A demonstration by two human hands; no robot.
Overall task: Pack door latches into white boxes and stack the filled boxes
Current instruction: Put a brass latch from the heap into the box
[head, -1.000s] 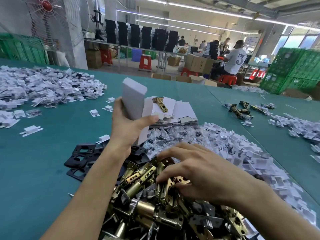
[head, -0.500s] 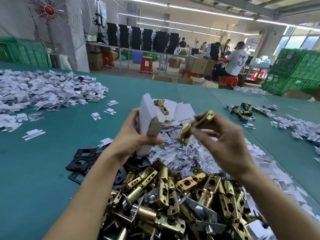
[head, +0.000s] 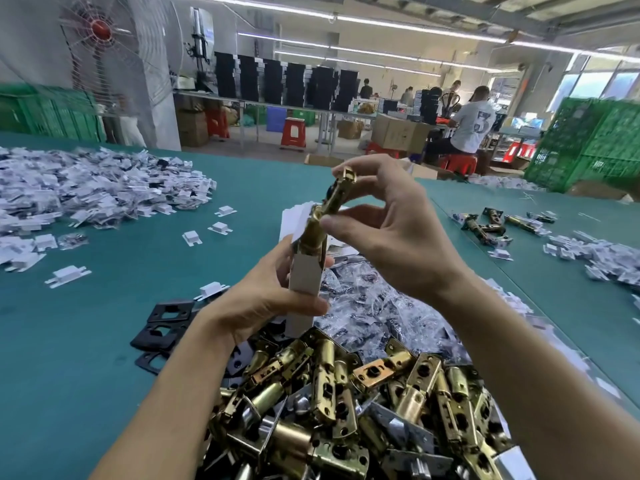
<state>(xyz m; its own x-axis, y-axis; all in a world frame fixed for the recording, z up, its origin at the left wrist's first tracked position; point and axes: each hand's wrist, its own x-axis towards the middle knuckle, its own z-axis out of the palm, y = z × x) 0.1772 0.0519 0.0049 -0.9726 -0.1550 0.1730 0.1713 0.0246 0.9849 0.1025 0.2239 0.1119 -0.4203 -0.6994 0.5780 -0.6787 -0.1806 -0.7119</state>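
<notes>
I record the left hand [head: 273,299] wrapped around a narrow white box [head: 304,275], thumb across its near face and fingers behind. The box stands nearly upright above the table, with its open end uppermost.

The right hand [head: 398,237] pinches a brass door latch [head: 329,209] between the thumb and the fingertips, with the remaining fingers loosely curled. The latch is tilted, its upper end leaning to the right. Its round lower end sits at the mouth of the box; I cannot tell how far it has entered.

Directly below both hands I note a heap of brass latches [head: 363,403], lying in all directions on the green table [head: 69,358]. Just beyond that heap lies a mass of small clear bags [head: 374,306]; their contents are too small to make out. Black plates [head: 166,327] lie to the left of the heap, partly under the left forearm. A stack of flat white cartons [head: 294,216] shows behind the held box.

A large heap of white plastic pieces [head: 86,188] covers the far left of the table, with single pieces scattered near it. A few loose latches [head: 485,226] and more white pieces [head: 595,254] lie on the right side, well apart from the hands.
</notes>
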